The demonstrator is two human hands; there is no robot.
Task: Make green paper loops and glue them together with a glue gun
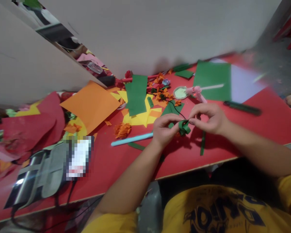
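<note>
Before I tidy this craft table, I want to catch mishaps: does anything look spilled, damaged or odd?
Nothing looks spilled or broken. Paper scraps lie scattered across the red table, and the pink glue gun lies on its side near both hands curling a green paper strip.

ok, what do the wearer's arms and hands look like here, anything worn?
Both arms are bare from the short sleeves down. The left hand and right hand wear no gloves, and no rings, watch or bracelet show. The yellow T-shirt has a dark blue print on the chest, and its yellow sleeve covers the right upper arm.
</note>
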